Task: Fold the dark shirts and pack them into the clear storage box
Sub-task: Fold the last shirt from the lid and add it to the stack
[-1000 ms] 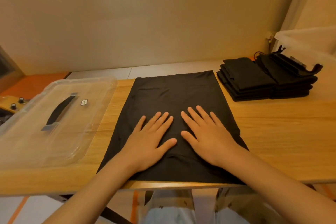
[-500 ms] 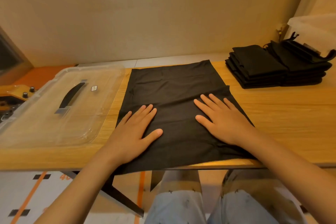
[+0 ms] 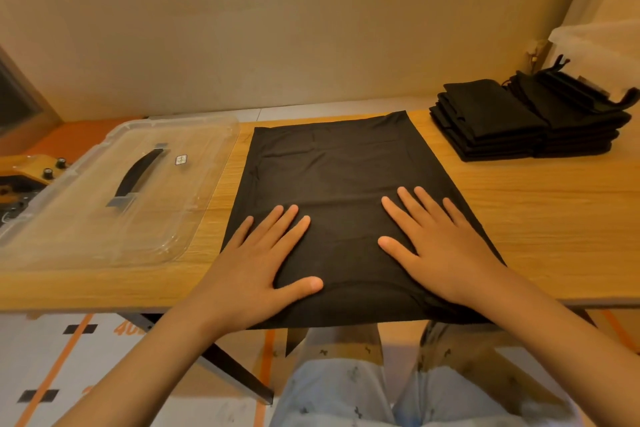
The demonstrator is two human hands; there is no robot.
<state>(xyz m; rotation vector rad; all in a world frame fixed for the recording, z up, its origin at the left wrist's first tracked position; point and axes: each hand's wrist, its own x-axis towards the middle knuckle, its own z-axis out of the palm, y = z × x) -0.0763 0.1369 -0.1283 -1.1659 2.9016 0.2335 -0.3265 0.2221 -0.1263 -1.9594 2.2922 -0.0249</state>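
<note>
We cannot read the tiny label (image 3: 180, 159) on the clear lid (image 3: 86, 225), left of the spread shirt (image 3: 339, 166). The clear box (image 3: 602, 45), right of the shirt, is cut by the frame edge. The left hand (image 3: 256, 260) and right hand (image 3: 446, 246) hide cloth beneath them.

I count one dark shirt (image 3: 332, 166) spread flat; two hands, left hand (image 3: 256, 267) and right hand (image 3: 440, 253); two adjoining piles of folded shirts (image 3: 495, 121), layers uncountable; one clear lid (image 3: 166, 218); one clear storage box (image 3: 595, 45).
</note>
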